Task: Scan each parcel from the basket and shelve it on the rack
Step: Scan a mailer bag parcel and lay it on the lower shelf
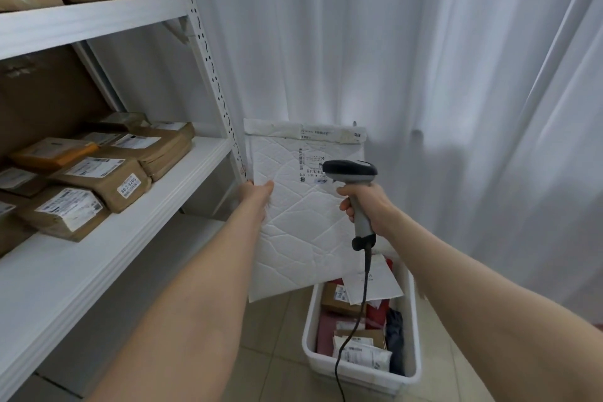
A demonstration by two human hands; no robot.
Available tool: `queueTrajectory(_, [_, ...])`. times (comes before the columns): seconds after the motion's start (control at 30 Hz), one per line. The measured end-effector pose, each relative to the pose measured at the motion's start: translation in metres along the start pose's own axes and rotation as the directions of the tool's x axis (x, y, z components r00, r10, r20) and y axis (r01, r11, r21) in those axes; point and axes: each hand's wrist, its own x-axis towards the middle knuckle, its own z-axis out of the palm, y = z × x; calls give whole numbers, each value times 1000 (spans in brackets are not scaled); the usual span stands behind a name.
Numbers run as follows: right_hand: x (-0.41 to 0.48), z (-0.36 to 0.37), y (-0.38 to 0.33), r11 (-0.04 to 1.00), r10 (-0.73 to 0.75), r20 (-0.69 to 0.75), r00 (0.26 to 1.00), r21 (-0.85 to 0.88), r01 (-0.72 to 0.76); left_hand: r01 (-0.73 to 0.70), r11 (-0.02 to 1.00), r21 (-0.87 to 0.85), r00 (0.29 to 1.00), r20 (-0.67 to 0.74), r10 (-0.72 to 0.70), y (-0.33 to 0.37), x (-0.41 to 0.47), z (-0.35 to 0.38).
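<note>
Now pinching mailer's 9 o'clock edge with left hand, gripping scanner in right hand; hold flat, aim squarely at 12 o'clock label.

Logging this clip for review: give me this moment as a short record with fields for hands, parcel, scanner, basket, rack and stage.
left hand: left hand holds the white padded mailer by its left edge, upright
right hand: right hand grips the handle of the grey and black corded barcode scanner
scanner: head in front of the mailer's printed label
basket: white plastic basket on the floor, several parcels inside
rack: white metal rack; brown paper parcels on the middle shelf
stage: mailer out of the basket, not yet shelved
</note>
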Motion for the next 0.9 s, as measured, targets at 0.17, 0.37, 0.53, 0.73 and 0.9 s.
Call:
queueTrajectory(0.17, [-1,0,-6,999,33,-32,999,-26,-34,-3,1000,-6,1000,-13,3,0,-2,4])
queueTrajectory(0.37, [-2,-2,-9,998,70,-49,996,4,-70,13,1000,-16,1000,-12,-13,2,-3,5])
queueTrajectory(0.53, [-5,-2,-15,997,71,-30,997,15,-71,6,1000,1,1000,-19,-6,4,1,5])
queueTrajectory(0.73, [-6,-3,-23,998,66,-6,998,4,-66,2,1000,8,1000,-11,-2,7,6,4])
queueTrajectory(0.9, [-6,-3,-27,998,63,7,998,-31,-63,6,1000,7,1000,-8,-6,10,10,4])
